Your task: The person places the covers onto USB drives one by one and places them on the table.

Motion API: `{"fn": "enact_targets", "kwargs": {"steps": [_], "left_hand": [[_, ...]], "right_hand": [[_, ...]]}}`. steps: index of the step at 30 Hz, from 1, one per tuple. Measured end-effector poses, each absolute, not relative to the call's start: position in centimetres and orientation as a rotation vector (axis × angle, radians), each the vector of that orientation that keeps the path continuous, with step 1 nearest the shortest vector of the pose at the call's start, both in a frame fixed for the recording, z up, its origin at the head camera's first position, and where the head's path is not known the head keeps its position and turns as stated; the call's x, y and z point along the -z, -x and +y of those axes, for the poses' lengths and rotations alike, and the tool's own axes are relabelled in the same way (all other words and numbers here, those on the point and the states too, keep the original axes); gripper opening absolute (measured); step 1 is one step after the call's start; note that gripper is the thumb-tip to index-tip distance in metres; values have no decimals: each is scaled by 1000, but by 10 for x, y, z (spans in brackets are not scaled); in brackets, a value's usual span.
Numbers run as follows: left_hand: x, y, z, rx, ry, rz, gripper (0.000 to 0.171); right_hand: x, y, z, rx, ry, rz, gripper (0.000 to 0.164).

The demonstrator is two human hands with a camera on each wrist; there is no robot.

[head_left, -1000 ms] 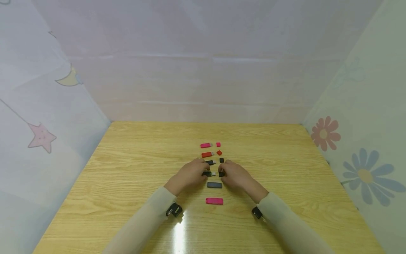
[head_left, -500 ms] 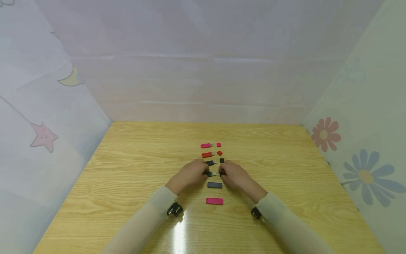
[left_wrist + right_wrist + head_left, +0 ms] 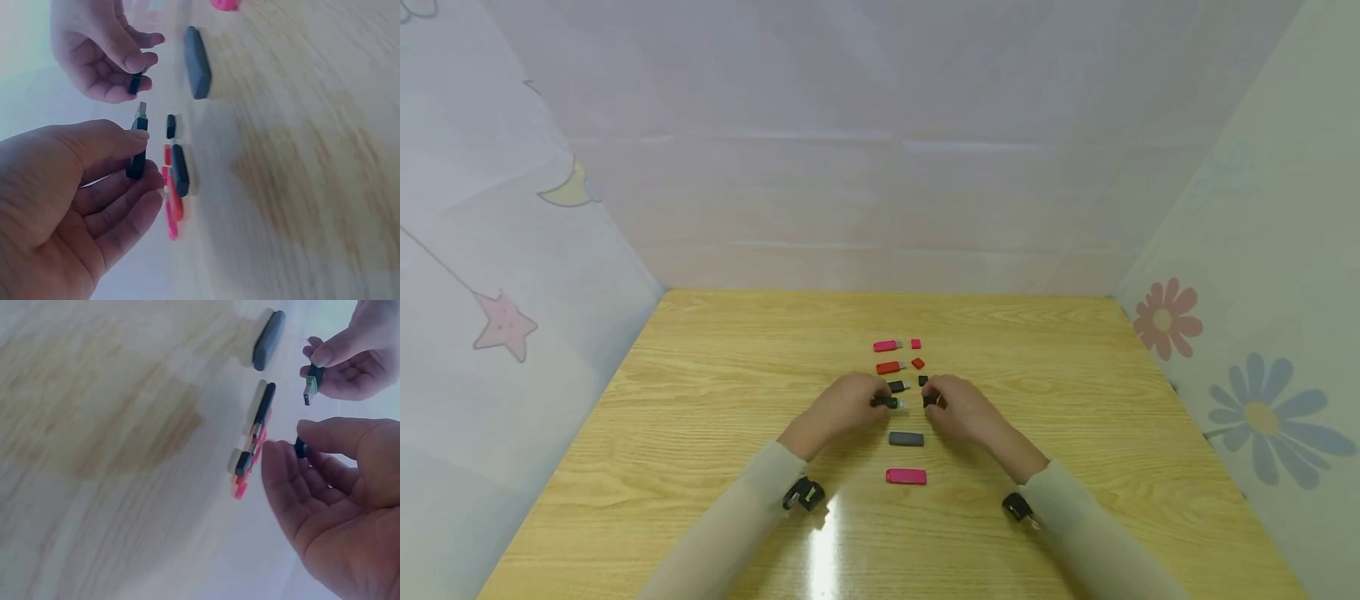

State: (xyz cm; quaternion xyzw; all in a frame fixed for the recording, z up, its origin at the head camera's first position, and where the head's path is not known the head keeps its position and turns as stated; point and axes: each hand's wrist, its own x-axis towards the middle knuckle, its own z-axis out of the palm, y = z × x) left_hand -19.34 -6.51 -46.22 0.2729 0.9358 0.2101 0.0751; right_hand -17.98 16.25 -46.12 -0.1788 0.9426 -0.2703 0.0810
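My left hand [image 3: 852,402] pinches a black USB stick [image 3: 135,167] between thumb and fingers, its bare metal plug pointing towards my right hand. In my right hand [image 3: 966,411] a small black cap [image 3: 301,448] is pinched between thumb and fingertips. Stick and cap are apart, both held above the table. Just beyond the hands, another black USB stick [image 3: 898,387] lies uncapped, with its black cap [image 3: 923,381] to the right. Nearer to me lies a grey USB stick [image 3: 906,439] with no plug showing.
Farther back on the wooden table [image 3: 737,367] lie a red USB stick [image 3: 889,367] with its red cap [image 3: 918,363] and a pink one [image 3: 885,346] with its pink cap [image 3: 916,343]. Closest to me is a pink stick [image 3: 906,477], no plug showing. Patterned sheets surround the table.
Both hands have risen from the table, bringing up the black USB stick and its cap. They have moved slightly apart. The other sticks and caps have stayed put.
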Motion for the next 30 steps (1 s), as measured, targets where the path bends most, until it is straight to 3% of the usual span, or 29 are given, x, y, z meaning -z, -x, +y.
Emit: {"fn": "enact_targets", "kwargs": {"steps": [11, 30], "left_hand": [[446, 180, -75, -762, -830, 2825, 16], [432, 160, -77, -969, -879, 2763, 15]], "right_hand": [[447, 166, 168, 1029, 660, 2827, 20], [442, 148, 174, 1471, 619, 2527, 17]]}}
